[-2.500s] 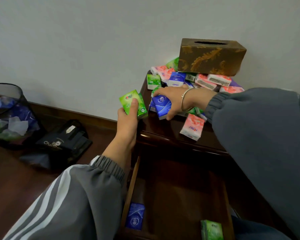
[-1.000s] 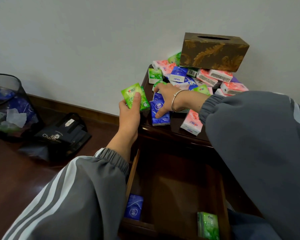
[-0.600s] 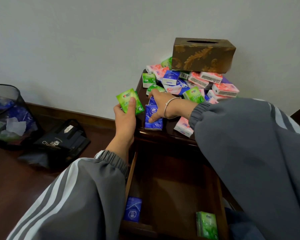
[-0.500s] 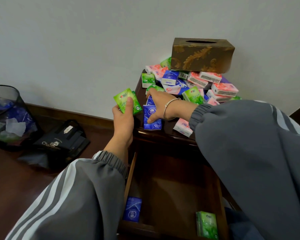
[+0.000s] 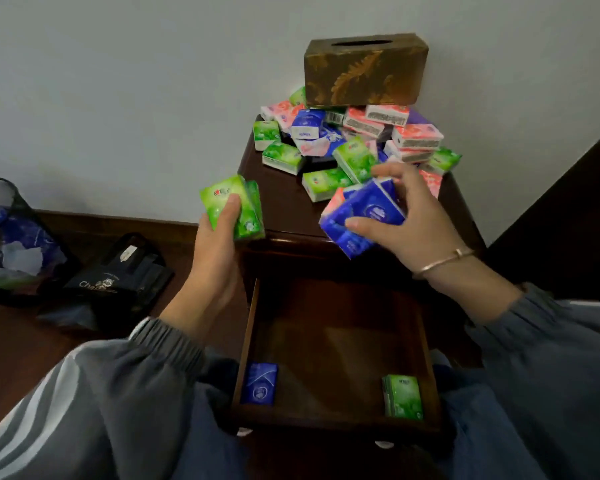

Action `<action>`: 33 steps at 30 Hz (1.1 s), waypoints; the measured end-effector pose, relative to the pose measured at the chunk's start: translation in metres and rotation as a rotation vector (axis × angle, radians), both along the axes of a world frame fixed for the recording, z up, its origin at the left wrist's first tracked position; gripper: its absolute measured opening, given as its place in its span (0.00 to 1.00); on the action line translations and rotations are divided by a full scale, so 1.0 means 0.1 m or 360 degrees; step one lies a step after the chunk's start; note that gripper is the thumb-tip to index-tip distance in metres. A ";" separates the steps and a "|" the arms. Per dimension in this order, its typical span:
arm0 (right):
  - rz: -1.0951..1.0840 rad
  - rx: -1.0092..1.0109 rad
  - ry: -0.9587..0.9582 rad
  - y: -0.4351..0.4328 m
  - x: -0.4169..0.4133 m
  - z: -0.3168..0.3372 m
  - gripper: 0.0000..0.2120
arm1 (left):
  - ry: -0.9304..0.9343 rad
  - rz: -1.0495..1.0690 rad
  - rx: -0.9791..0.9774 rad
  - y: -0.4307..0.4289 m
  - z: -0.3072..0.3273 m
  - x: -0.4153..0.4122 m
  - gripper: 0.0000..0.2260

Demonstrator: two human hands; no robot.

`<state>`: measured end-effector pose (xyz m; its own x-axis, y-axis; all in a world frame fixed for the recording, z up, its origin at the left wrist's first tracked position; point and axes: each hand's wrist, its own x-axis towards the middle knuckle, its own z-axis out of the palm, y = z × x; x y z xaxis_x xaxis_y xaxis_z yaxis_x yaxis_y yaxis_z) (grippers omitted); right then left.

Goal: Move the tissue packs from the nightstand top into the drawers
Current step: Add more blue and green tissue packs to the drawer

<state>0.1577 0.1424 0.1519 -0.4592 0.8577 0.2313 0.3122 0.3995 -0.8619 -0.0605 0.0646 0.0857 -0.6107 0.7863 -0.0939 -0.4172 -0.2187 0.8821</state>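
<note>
While we are looking down past our grey sleeves, the open drawer [image 5: 336, 344] is lying nearest to us, pulled out from the dark wooden nightstand [image 5: 284, 202]. Inside it, 1 blue tissue pack [image 5: 259, 383] is resting near the front left corner and 1 green tissue pack [image 5: 402, 395] is standing near the front right corner, well apart from each other.

Above the drawer we are holding both hands in the air. Our left hand [image 5: 215, 258] is closing around 2 green packs [image 5: 234, 207], with the thumb pressing on the front pack; they are hanging just beside the left front edge of the nightstand top. Our right hand [image 5: 413, 226], which is wearing a thin bracelet [image 5: 442, 263], is gripping a bundle of blue packs [image 5: 361, 216] between thumb and fingers, and a pink pack is showing at the back of this bundle. We cannot tell exactly how many packs are in it, because it is a little blurred.

Farther back, the pile of remaining packs [image 5: 347, 143], green, pink and blue, is covering the rear part of the nightstand top. A brown tissue box [image 5: 364, 69] with a leaf pattern is sitting on top of this pile, near the white wall.

On the floor to the left, a black bag [image 5: 118, 275] is lying, and a mesh bin [image 5: 4, 233] is standing at the frame edge.
</note>
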 end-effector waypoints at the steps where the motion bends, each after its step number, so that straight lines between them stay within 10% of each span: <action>1: -0.0021 -0.0086 0.0041 -0.10 0.21 -0.09 0.29 | 0.0035 -0.0085 -0.0021 -0.15 -0.06 0.10 0.14; 7: -0.0198 -0.0772 0.0093 -0.52 0.89 -0.93 0.21 | 0.0006 -0.0446 -0.0444 -0.73 -0.68 0.69 0.24; 26: 0.0235 -0.1680 -0.0421 -0.69 -0.24 -2.76 0.23 | -0.0200 0.0119 -0.1264 -0.69 -1.53 0.08 0.25; 33: 0.0283 -0.1467 -0.0423 -0.70 -0.21 -2.89 0.07 | -0.0406 0.0097 -0.1337 -0.64 -1.55 0.12 0.26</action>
